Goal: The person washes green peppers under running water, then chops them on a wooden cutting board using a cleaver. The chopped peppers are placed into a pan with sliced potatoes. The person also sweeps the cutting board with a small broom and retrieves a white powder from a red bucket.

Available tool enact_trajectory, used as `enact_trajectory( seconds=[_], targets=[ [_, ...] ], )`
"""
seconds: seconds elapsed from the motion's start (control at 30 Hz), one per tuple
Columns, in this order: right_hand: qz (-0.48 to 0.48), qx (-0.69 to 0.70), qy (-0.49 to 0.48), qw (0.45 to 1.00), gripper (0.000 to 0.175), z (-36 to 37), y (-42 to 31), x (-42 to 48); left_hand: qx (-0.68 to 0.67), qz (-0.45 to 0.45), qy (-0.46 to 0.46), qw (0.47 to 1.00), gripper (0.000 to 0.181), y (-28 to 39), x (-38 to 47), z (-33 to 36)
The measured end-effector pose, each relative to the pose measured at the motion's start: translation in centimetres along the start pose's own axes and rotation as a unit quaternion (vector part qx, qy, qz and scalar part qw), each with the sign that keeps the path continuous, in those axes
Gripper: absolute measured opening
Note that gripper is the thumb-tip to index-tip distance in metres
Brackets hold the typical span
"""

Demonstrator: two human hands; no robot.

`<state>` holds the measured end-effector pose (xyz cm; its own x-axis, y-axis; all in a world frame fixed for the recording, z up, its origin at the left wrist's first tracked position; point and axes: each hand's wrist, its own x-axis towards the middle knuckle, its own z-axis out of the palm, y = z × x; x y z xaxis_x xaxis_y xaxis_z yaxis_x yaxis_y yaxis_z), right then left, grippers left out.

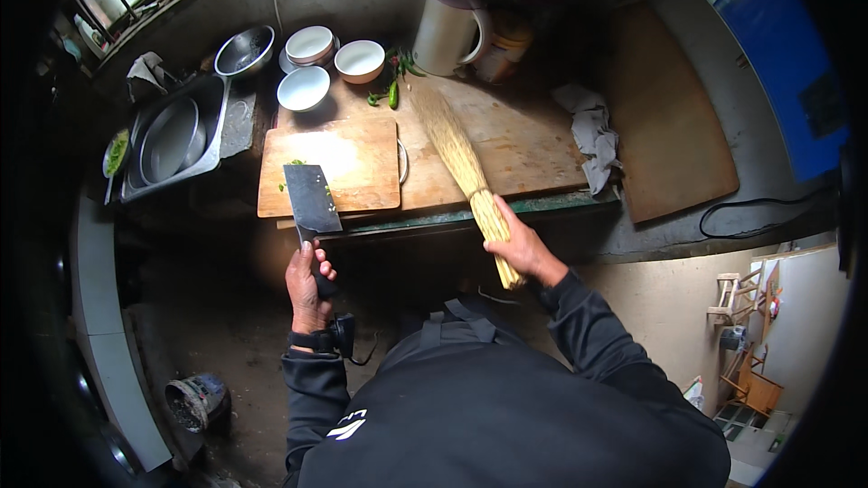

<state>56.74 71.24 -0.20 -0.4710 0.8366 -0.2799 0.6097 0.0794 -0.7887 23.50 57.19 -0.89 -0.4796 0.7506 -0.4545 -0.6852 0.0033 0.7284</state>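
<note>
My left hand [308, 288] grips the handle of a cleaver [314, 198], whose broad dark blade lies over the near left part of a wooden cutting board [363, 183]. Bits of chopped green pepper cling to the blade and lie on the board beside it. In my right hand [525, 244] is a straw whisk broom [453, 142], held below its binding. Its blurred bristle tips point away from me, over the wooden tabletop [536, 156] right of the board. Green peppers [393, 95] lie beyond the board.
White bowls [303, 89] and a metal bowl [245, 51] stand behind the board. A sink [220, 129] holding a large basin [173, 139] is at left. A pitcher [444, 30] stands at the back, a crumpled cloth [591, 135] at right. A bucket [196, 403] sits on the floor.
</note>
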Motion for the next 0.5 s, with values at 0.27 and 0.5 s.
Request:
enact_trajectory(
  seconds=[0.27, 0.5],
  targets=[
    [-0.016, 0.019, -0.024, 0.999, 0.088, 2.1, -2.1, 8.3, -0.012, -0.018, -0.011, 1.000, 0.028, -0.4, -1.0, -0.1],
    [-0.007, -0.068, -0.030, 0.997, 0.079, 0.3, 3.9, 1.9, -0.031, -0.002, -0.001, 1.000, 0.027, -1.2, -1.6, 1.7]
  ],
)
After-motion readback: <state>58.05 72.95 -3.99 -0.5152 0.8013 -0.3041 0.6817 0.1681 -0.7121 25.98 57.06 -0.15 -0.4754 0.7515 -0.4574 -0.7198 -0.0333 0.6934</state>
